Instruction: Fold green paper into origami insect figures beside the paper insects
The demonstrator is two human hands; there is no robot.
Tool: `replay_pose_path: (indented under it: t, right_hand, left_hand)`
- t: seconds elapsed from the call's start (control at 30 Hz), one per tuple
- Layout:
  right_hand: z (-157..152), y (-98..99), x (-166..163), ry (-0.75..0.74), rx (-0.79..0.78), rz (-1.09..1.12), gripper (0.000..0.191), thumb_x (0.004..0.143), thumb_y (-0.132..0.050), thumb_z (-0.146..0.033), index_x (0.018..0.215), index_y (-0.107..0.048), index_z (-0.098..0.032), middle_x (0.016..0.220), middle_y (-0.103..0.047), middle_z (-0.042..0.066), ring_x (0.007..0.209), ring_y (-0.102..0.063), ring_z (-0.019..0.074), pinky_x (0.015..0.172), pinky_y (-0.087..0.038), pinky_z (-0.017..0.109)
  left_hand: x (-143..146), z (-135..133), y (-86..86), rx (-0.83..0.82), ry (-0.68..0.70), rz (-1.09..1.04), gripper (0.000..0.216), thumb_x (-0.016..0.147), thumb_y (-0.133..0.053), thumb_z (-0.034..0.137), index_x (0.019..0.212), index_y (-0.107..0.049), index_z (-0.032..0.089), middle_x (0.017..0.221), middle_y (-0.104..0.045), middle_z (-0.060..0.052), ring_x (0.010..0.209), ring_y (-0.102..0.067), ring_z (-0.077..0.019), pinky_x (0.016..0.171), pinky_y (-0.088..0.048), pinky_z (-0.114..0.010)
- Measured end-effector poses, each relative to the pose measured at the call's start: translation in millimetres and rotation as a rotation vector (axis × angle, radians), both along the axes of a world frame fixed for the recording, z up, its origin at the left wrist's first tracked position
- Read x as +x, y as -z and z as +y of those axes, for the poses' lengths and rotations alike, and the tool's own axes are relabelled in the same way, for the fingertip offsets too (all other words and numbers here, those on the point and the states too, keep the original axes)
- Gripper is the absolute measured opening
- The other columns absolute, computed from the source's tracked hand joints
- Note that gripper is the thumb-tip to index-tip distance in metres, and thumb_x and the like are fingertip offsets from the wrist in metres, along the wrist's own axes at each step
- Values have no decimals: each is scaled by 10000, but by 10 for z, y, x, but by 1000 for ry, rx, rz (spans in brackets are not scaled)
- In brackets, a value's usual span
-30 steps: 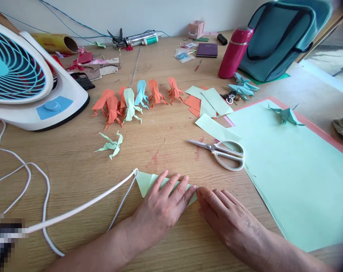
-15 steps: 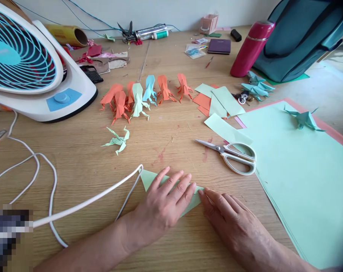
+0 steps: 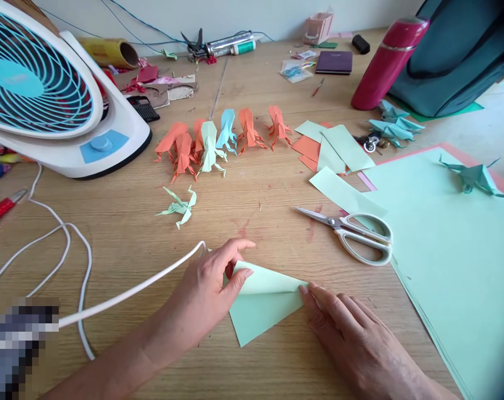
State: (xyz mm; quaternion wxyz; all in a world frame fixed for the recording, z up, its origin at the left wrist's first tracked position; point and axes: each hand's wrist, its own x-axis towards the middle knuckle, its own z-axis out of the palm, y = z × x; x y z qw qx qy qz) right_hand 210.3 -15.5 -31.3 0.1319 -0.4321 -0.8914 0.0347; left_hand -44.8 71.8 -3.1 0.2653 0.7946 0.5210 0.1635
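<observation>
A pale green sheet of paper (image 3: 263, 319) lies on the wooden table close to me, its upper edge folded over in a flap. My left hand (image 3: 218, 275) grips the flap's left end, thumb on top and fingers behind it. At the paper's right corner, my right hand (image 3: 352, 328) pinches the tip between thumb and forefinger. White-handled scissors (image 3: 347, 228) rest beyond my right hand, blades partly open and pointing left. A small green origami figure (image 3: 180, 207) lies beyond my left hand.
Orange, blue and green origami figures (image 3: 210, 145) stand in a row farther back. Cut paper pieces (image 3: 347, 147) and large green sheets (image 3: 452, 266) lie to the right. A white cable (image 3: 143, 289) loops near my left arm. A fan (image 3: 118, 144) and a pink bottle (image 3: 389, 64) stand behind.
My left hand has gone from lying flat on the paper to gripping its upper flap at the left, uncovering more of the sheet. My right hand still pinches the right corner. The view has shifted slightly.
</observation>
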Motion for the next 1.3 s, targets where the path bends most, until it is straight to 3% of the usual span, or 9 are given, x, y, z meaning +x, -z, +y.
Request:
replay_pose_path:
  t: [0.27, 0.6, 0.9, 1.3]
  right_hand:
    - [-15, -23, 62, -25, -27, -35, 540, 898, -364, -48, 1415, -494, -135, 1289, -607, 162, 1016, -618, 231, 811, -592, 356]
    - [-14, -2, 89, -36, -65, -67, 485, 924, -336, -65, 1351, -560, -115, 1309, -591, 152, 1004, -613, 209, 851, -567, 314]
    - [-14, -4, 81, -30, -62, -31, 506, 924, -352, -72, 1405, -503, -104, 1277, -607, 162, 995, -615, 211, 813, -585, 316]
    - [-12, -2, 101, -50, -45, -68, 470, 941, -322, -91, 1341, -566, -119, 1280, -601, 152, 1019, -618, 220, 828, -581, 322]
  left_hand:
    - [-28, 24, 93, -43, 5, 53, 302, 891, -554, 148, 1177, -555, 245, 847, -665, 36, 701, -621, -122, 639, -469, -231]
    - [-10, 43, 77, -138, -34, 86, 243, 870, -569, 126, 1085, -544, 236, 795, -638, 37, 710, -615, -147, 673, -465, -268]
    - [9, 39, 87, -102, -17, 120, 209, 881, -559, 133, 1061, -528, 235, 821, -631, 36, 709, -613, -149, 656, -449, -272]
    - [17, 30, 84, -114, -24, 133, 214, 864, -546, 76, 973, -457, 236, 803, -599, 44, 718, -604, -149, 633, -416, -269]
